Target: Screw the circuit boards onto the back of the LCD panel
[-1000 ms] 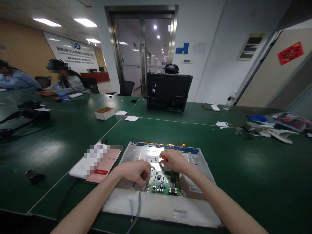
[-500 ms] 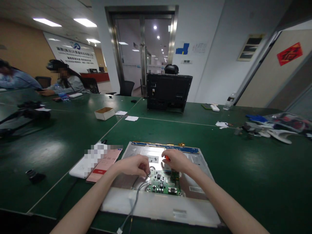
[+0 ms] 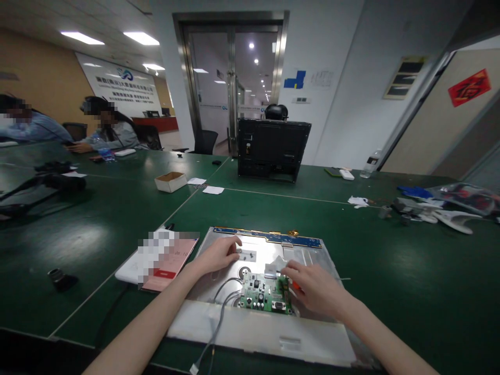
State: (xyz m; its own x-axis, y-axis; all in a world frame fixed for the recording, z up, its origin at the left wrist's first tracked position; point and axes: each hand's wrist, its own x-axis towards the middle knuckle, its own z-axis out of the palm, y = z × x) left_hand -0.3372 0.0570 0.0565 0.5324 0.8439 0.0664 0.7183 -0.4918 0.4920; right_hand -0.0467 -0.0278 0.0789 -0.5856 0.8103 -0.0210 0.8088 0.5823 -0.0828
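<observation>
My right hand [image 3: 312, 286] is closed round a screwdriver [image 3: 296, 285], its orange handle showing under the fingers and a thin shaft sticking out to the right. These fingers are at the upper right edge of a green circuit board [image 3: 262, 292], by a silvery-white flat strip [image 3: 272, 270]. My left hand [image 3: 221, 254] hovers over the metal back of a display panel [image 3: 316, 307], thumb and forefinger apart, with nothing seen between them. Just right of its fingertips, several tiny dark pieces, perhaps screws [image 3: 251, 255], lie on a pale rectangular patch.
Grey cables [image 3: 222, 312] run from the board over the panel's front edge. Left of the panel lie a pink-screened phone [image 3: 167, 271] and a white object [image 3: 130, 268]. Farther back stand a black monitor housing [image 3: 273, 151] and an open box [image 3: 171, 182]. Two people sit at far left.
My right hand has moved right and toward me with the screwdriver, which now points right. My left hand has gone from the board's corner up to the small dark pieces, its fingers opening.
</observation>
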